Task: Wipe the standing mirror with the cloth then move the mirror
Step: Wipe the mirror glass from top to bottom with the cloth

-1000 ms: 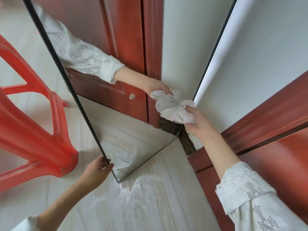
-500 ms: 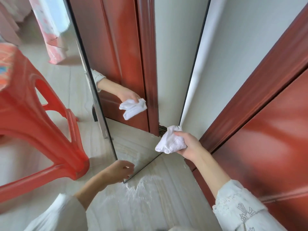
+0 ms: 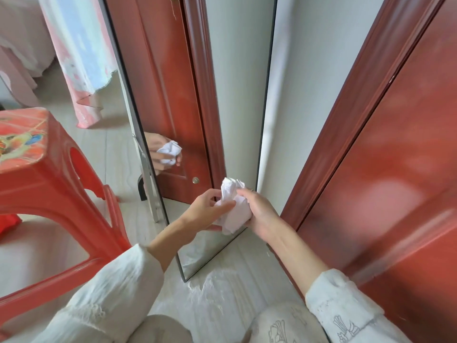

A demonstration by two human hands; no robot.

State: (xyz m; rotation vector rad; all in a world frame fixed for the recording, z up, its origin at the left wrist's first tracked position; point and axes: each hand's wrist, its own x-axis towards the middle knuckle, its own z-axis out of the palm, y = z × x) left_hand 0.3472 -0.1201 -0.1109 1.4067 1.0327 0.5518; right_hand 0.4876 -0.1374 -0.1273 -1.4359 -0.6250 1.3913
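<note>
Down at floor level, pale wood-grain boards (image 3: 222, 305) run under everything, with a whitish, powdery smear spread just in front of the mirror's bottom corner. A plain light wall (image 3: 309, 82) rises behind, and a glossy red-brown door (image 3: 395, 157) with its moulded frame slants up on my right.

Between stool and door stands the mirror (image 3: 230, 95), tall and narrow with a thin dark frame, its foot on the boards; I cannot tell whether its top leans on the wall. The glass shows a second red-brown door with a small round brass fitting, and a reflection of fingers round a white bundle. A strip of metal backing and a dark curved support show behind its left edge.

Both of my hands meet in front of the lower glass. My left hand (image 3: 207, 209) has thumb and fingers curled onto the cloth (image 3: 235, 214), pinching its near side, while my right hand (image 3: 259, 214) wraps the other side, fingers bent round the bunched fabric. It is white, soft and crumpled, one tuft sticking up above my knuckles. Whether it touches the glass I cannot tell.

Just left of the mirror stands a red plastic stool (image 3: 49, 184), moulded and shiny, with a printed top. Farther back hangs a pink and pale blue fabric (image 3: 79, 58), reaching nearly to the floor. My white embroidered sleeves (image 3: 346, 315) fill the bottom edge.
</note>
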